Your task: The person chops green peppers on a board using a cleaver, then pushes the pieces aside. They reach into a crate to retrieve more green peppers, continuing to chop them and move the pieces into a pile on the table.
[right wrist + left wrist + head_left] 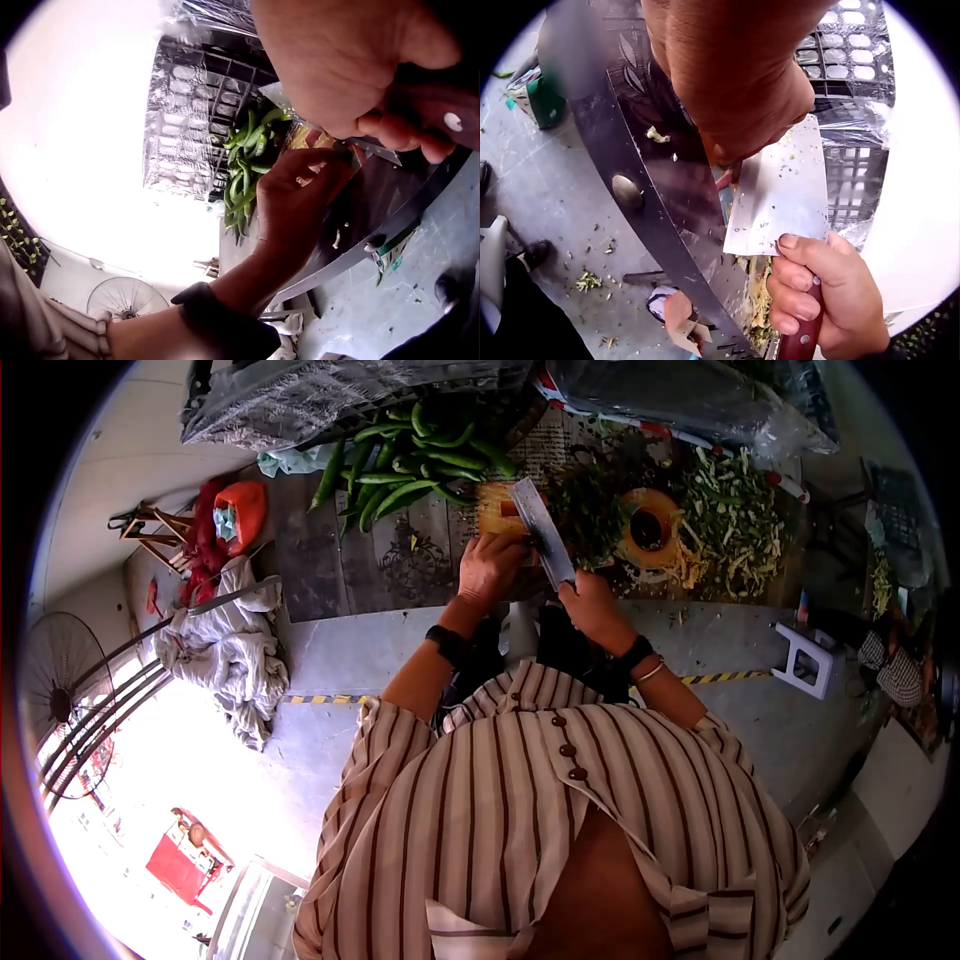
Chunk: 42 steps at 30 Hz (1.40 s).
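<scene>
My right hand (597, 610) grips the riveted reddish-brown handle (804, 330) of a broad-bladed cleaver (543, 532). The blade slants over the table beside an orange-yellow board (492, 508). Just left of the blade, my left hand (490, 568) has its fingers bent down, with the fingertips right at the steel. What lies under those fingertips is hidden, and I cannot tell whether they hold anything. Long green peppers (425, 460) lie heaped beyond the left hand. Dark green chopped leaves (585, 500) lie right of the blade.
Pale green chopped pieces (735, 525) spread over the table's right side, next to an orange round thing with a dark centre (650, 530). Plastic-covered crates (360, 400) line the back. A white stool (805, 658) stands at right on the floor; a wire fan (62, 705) is at left.
</scene>
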### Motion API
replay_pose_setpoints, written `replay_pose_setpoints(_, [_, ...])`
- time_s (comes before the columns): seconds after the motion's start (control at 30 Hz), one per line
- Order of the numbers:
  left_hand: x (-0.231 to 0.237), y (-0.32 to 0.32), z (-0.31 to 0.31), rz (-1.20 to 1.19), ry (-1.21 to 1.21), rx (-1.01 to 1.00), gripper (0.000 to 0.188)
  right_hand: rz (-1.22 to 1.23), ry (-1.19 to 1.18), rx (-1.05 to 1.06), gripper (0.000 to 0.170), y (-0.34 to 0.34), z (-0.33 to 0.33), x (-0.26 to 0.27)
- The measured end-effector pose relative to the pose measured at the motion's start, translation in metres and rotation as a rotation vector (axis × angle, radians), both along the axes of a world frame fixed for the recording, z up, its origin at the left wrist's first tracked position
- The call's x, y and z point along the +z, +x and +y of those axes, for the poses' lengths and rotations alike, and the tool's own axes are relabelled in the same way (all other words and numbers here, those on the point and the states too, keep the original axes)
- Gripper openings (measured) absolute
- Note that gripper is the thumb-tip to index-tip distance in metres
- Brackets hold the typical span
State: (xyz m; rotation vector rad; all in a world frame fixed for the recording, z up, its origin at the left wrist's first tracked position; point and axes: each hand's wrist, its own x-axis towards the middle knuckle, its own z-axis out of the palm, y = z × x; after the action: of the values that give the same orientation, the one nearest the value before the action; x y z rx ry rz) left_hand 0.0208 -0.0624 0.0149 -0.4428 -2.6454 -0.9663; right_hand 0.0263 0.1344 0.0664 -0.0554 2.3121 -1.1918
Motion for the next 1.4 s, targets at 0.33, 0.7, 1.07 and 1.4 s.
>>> replay_pose_setpoints(0.33, [0.001, 0.0, 0.013, 0.019, -0.065, 0.08, 0.011, 0.158, 0.091, 0.098, 0.02, 0.004, -0.006, -0.006])
replay_pose_setpoints(0.7, [-0.005, -0.004, 0.018, 0.008, -0.063, 0.087, 0.01, 0.161, 0.223, 0.209, 0.011, -0.003, -0.016, 0.004])
replay_pose_setpoints(1.07, [-0.004, -0.007, 0.019, 0.086, -0.012, 0.078, 0.007, 0.277, 0.262, 0.169, 0.012, -0.025, -0.042, -0.004])
replay_pose_setpoints(1.4, [-0.011, -0.004, 0.019, 0.02, -0.135, 0.097, 0.008, 0.458, 0.124, 0.125, 0.017, -0.036, -0.032, -0.027])
